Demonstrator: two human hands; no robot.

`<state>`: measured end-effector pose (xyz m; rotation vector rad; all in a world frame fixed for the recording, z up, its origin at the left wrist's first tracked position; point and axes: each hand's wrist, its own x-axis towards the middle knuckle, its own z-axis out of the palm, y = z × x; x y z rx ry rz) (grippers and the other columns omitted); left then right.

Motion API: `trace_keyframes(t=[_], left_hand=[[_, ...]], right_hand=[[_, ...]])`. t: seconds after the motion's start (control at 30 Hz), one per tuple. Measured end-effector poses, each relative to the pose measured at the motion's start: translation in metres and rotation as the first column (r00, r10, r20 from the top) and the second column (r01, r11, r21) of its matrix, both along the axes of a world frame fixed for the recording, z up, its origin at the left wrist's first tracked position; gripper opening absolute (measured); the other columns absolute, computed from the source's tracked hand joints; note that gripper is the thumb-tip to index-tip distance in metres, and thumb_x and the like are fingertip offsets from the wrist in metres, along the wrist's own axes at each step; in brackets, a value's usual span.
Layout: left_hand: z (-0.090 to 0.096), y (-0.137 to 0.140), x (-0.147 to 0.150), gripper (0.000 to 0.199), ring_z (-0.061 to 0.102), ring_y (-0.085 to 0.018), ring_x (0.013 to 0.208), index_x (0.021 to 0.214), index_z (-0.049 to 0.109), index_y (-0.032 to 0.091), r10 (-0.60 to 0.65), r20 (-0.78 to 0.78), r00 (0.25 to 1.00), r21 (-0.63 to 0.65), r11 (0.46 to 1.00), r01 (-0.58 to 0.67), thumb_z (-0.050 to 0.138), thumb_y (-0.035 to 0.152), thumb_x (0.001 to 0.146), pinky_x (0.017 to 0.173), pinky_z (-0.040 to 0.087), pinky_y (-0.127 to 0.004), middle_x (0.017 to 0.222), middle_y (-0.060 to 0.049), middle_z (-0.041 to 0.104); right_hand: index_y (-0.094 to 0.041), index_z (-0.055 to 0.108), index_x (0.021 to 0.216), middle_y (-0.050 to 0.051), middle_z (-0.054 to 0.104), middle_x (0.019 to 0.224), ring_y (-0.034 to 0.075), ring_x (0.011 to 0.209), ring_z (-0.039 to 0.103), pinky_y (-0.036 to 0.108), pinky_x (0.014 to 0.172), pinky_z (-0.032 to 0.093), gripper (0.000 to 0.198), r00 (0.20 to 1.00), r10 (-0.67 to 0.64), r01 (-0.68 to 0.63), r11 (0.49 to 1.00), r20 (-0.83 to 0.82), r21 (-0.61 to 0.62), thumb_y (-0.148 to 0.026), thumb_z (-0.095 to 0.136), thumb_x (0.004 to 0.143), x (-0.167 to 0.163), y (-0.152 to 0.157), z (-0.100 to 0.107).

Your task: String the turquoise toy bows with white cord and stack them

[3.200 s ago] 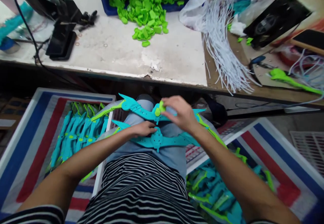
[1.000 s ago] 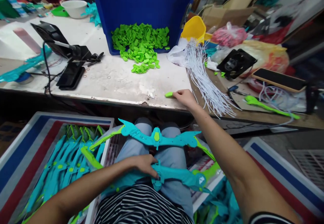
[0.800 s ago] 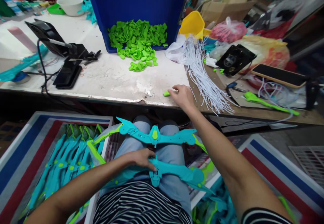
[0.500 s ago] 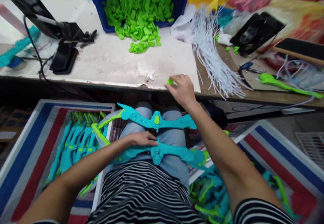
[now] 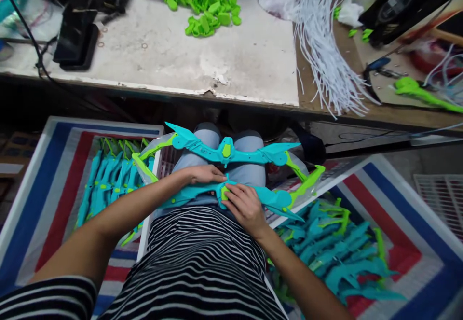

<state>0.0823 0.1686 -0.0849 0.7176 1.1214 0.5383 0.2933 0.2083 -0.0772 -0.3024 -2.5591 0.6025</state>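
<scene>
Since the picture of half a second ago, the right hand (image 5: 248, 207) has come down from the table edge to the lap, and the small green cap (image 5: 224, 193) has come with it, to the middle of the nearer bow (image 5: 269, 195). The largest thing is the table (image 5: 170, 66), with a pale, worn top whose front edge is chipped. Below it stand the left crate (image 5: 60, 175) and the right crate (image 5: 383, 192), both lined with striped cloth; turquoise bows lie in them, in a neat row on the left and more loosely on the right. Across the thighs, the farther bow (image 5: 249, 156) lies beyond the nearer one, its own green cap already in the centre. The bows look like smooth, hard plastic, so I judge them light, stiff and a little slippery; the thick middle seems the best place to hold, while the thin green end arms may bend or crack. The left hand (image 5: 206, 174) lies over the far edge of the nearer bow, its fingers stretched along it; I cannot tell if the thumb closes from below. The right fingers are bent, with their tips on the green cap; whether they pinch it or only press is hidden. The cap looks flat, angular and nearly weightless, so probably it is best taken by its sides.
</scene>
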Motion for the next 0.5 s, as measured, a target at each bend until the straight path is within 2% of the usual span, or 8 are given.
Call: trace_keyframes(t=[0.17, 0.27, 0.33, 0.43, 0.5], left_hand=[[0.002, -0.001, -0.003, 0.057, 0.045, -0.012, 0.066, 0.077, 0.061, 0.013, -0.08, -0.112, 0.99, 0.134, 0.986, 0.095, 0.062, 0.069, 0.065, 0.061, 0.035, -0.023, 0.068, 0.002, 0.053], [0.001, -0.001, -0.003, 0.055, 0.045, -0.012, 0.068, 0.079, 0.06, 0.012, -0.138, -0.217, 0.966, 0.195, 0.964, 0.182, 0.067, 0.064, 0.061, 0.061, 0.034, -0.022, 0.07, 0.003, 0.053], [-0.002, -0.001, -0.003, 0.054, 0.046, -0.013, 0.069, 0.081, 0.06, 0.012, -0.142, -0.258, 0.956, 0.219, 0.955, 0.2, 0.068, 0.062, 0.062, 0.061, 0.035, -0.023, 0.071, 0.002, 0.053], [-0.006, -0.003, -0.001, 0.051, 0.047, -0.013, 0.068, 0.082, 0.06, 0.012, -0.128, -0.275, 0.953, 0.235, 0.952, 0.195, 0.068, 0.059, 0.063, 0.06, 0.035, -0.023, 0.071, 0.002, 0.054], [-0.006, -0.003, 0.001, 0.05, 0.047, -0.014, 0.069, 0.083, 0.059, 0.012, -0.112, -0.272, 0.956, 0.232, 0.956, 0.178, 0.068, 0.057, 0.062, 0.06, 0.035, -0.023, 0.072, 0.001, 0.055]], right_hand=[[-0.02, 0.068, 0.102, 0.009, 0.069, 0.106, 0.025, 0.102, 0.056, 0.043, 0.084, 0.047, 0.016, 0.996, -0.052, 0.054, 0.998, 0.067, -0.024, -0.024, 0.057, 0.09, -0.002, -0.005, -0.001], [-0.023, 0.068, 0.097, 0.008, 0.067, 0.108, 0.027, 0.11, 0.054, 0.048, 0.091, 0.045, 0.014, 0.987, -0.119, 0.133, 0.982, 0.107, -0.135, -0.027, 0.057, 0.09, -0.001, -0.01, -0.003], [-0.024, 0.066, 0.098, 0.009, 0.065, 0.113, 0.028, 0.113, 0.054, 0.049, 0.093, 0.044, 0.016, 0.972, -0.186, 0.215, 0.952, 0.146, -0.22, -0.033, 0.058, 0.088, -0.001, -0.012, -0.005], [-0.022, 0.059, 0.114, 0.012, 0.061, 0.119, 0.03, 0.111, 0.055, 0.051, 0.095, 0.042, 0.036, 0.934, -0.251, 0.316, 0.911, 0.253, -0.264, -0.041, 0.062, 0.083, -0.003, -0.01, -0.006], [-0.021, 0.054, 0.122, 0.012, 0.062, 0.119, 0.03, 0.11, 0.055, 0.05, 0.095, 0.039, 0.047, 0.915, -0.231, 0.32, 0.915, 0.33, -0.247, -0.042, 0.065, 0.081, -0.006, -0.006, -0.005]])
